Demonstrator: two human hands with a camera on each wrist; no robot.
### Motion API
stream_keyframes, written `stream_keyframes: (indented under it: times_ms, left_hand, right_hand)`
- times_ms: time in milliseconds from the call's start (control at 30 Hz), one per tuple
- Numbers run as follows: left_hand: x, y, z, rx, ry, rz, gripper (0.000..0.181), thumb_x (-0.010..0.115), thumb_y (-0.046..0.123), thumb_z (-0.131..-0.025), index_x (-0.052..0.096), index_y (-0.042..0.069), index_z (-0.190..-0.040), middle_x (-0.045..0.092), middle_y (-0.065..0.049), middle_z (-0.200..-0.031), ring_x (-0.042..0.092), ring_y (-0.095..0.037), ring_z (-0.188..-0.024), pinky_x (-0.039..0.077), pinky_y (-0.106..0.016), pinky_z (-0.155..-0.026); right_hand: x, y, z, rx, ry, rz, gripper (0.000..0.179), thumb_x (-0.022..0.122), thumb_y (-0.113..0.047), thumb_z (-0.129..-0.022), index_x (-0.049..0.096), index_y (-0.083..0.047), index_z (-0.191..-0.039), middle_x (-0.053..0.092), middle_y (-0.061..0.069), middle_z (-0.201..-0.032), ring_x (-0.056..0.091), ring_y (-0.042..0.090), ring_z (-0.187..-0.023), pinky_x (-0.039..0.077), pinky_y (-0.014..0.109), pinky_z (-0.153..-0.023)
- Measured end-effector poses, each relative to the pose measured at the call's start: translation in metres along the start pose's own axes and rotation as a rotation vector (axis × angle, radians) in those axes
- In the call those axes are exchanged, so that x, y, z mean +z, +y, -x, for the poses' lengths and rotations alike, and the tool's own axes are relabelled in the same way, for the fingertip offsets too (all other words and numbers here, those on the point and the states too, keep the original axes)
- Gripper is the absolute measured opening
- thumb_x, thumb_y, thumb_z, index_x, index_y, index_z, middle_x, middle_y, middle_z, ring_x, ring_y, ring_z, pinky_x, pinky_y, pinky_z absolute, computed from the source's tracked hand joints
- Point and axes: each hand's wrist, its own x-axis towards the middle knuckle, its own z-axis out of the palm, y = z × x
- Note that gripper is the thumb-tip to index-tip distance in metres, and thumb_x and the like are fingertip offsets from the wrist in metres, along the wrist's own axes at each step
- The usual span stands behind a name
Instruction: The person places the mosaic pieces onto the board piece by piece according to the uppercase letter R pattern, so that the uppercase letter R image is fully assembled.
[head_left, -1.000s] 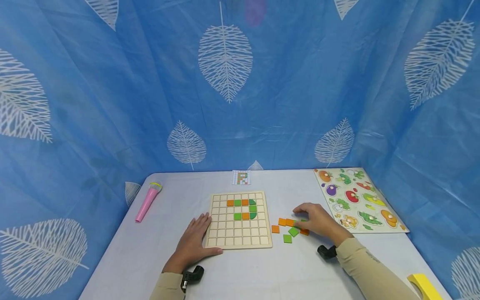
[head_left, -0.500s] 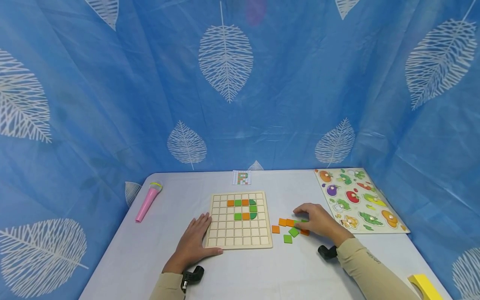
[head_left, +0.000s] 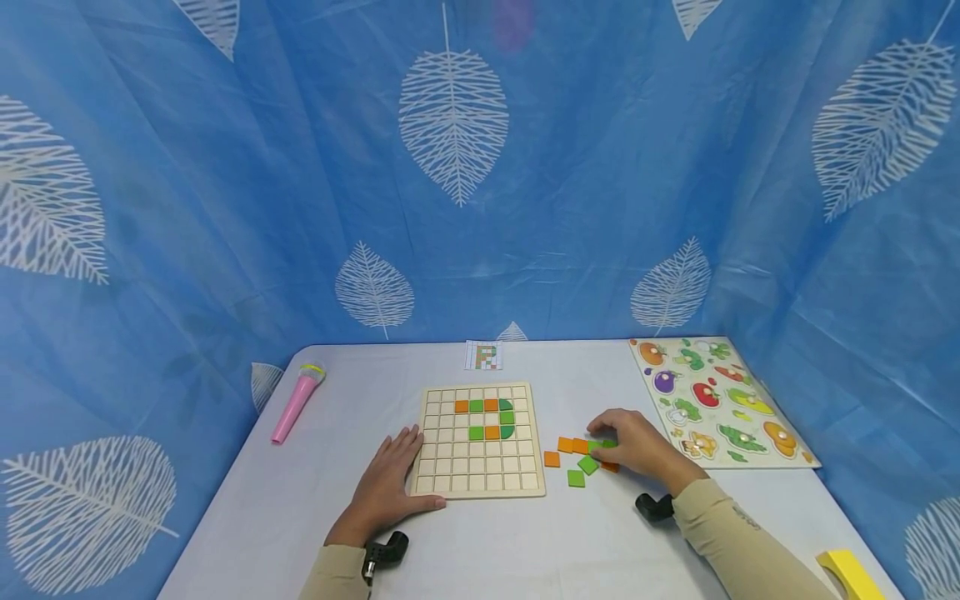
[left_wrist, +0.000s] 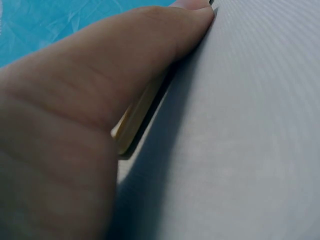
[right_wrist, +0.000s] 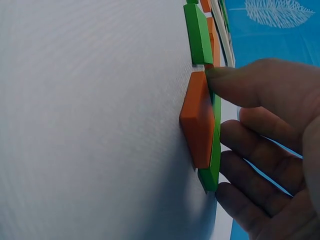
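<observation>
The right hand's [head_left: 636,446] fingers [right_wrist: 252,142] curved about flat, square green and orange tiles [head_left: 588,465]; whether they pinched one could not be told. Toward the white tabletop's [head_left: 487,550] left edge lay the square, pale wooden grid board [head_left: 477,464], touched by the outstretched left hand [head_left: 386,481], with room toward the near edge.

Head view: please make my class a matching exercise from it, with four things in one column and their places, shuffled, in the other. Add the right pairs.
Things
1. Left hand
2. Right hand
3. Pink toy microphone
4. Small patterned card

Places
A. Beyond the far edge of the grid board
B. Near the left edge of the table
C. At the grid board's near left corner
D. At the loose tiles

Pairs: 1-C, 2-D, 3-B, 4-A
</observation>
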Motion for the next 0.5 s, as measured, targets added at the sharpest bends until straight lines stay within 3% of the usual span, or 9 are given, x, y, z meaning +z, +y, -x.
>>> stream_keyframes:
  times_ms: [500]
  left_hand:
    - [0.0003, -0.0002, 0.0002, -0.006, -0.003, -0.001, 0.13, 0.071, 0.09, -0.069, 0.04, 0.004, -0.162, 0.034, -0.01, -0.168, 0.023, -0.029, -0.157, 0.014, -0.05, -0.127]
  right_hand:
    - [0.0041, 0.0011, 0.0006, 0.023, 0.002, 0.013, 0.022, 0.089, -0.011, -0.086, 0.078, -0.014, -0.105, 0.07, -0.01, -0.102, 0.065, 0.015, -0.095, 0.057, 0.049, -0.097]
